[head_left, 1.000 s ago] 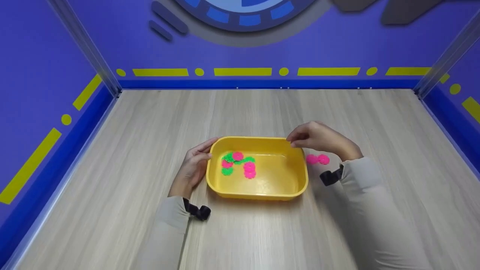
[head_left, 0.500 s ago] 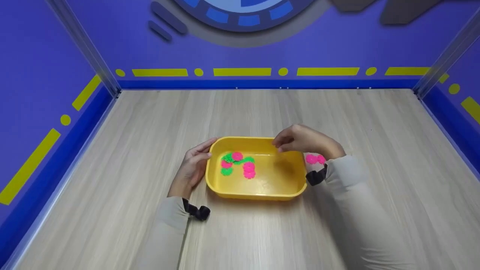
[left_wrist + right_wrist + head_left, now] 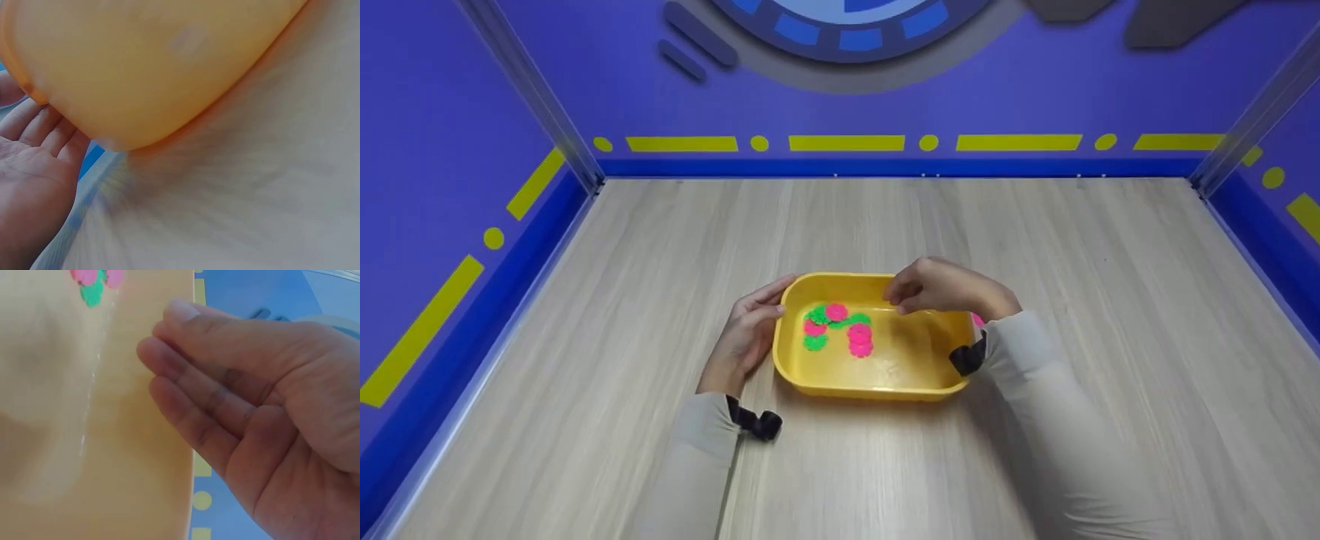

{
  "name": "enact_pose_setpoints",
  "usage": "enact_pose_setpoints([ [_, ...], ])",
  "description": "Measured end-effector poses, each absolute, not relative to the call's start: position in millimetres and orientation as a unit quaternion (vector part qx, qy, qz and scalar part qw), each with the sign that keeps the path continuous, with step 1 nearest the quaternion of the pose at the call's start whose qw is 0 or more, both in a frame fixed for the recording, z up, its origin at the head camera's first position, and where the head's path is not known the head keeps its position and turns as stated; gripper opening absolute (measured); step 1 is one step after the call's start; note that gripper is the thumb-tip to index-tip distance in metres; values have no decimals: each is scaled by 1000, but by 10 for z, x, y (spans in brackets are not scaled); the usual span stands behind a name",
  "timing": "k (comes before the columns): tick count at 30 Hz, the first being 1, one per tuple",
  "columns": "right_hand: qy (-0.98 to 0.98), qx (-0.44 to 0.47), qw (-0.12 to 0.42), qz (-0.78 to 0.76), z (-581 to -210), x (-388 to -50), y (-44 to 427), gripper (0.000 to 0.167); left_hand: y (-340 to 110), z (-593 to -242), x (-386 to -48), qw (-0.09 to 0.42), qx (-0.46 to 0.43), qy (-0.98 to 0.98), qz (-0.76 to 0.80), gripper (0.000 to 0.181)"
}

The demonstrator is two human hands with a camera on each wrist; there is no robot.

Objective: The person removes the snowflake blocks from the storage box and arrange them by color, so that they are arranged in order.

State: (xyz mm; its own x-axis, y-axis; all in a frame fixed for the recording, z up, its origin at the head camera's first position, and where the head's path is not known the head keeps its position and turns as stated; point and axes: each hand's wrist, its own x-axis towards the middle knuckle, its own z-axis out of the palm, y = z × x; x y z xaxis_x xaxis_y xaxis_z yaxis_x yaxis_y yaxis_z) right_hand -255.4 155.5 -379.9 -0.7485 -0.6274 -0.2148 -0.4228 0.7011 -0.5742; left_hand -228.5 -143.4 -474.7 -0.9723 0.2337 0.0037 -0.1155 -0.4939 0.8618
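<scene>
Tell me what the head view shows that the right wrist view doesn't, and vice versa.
Only the head view: the left hand holding the bin by its left end, both wrist cameras, and a bit of pink just outside the bin's right rim.

Only the right wrist view: the right palm, with no disc visible in it.

Both: the right hand with its fingers over the bin, pink discs and green discs inside, and yellow wall marks. The wrist view catches only a few discs, at its top edge.
</scene>
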Motion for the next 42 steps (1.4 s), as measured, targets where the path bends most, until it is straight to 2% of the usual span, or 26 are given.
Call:
enact_pose_setpoints([
  [9,885,-311,221,-267,-3823,-2587,1416,25,-1448,-4781,-2295,89,99,505,852,52],
  [20,877,-314,246,-267,-3922,-2593,1258,27,-1421,-4738,-2294,99,54,507,855,57],
  [42,882,-318,254,-237,-4085,-2591,1128,25,-1424,-4744,-2283,96,56,503,857,58],
])
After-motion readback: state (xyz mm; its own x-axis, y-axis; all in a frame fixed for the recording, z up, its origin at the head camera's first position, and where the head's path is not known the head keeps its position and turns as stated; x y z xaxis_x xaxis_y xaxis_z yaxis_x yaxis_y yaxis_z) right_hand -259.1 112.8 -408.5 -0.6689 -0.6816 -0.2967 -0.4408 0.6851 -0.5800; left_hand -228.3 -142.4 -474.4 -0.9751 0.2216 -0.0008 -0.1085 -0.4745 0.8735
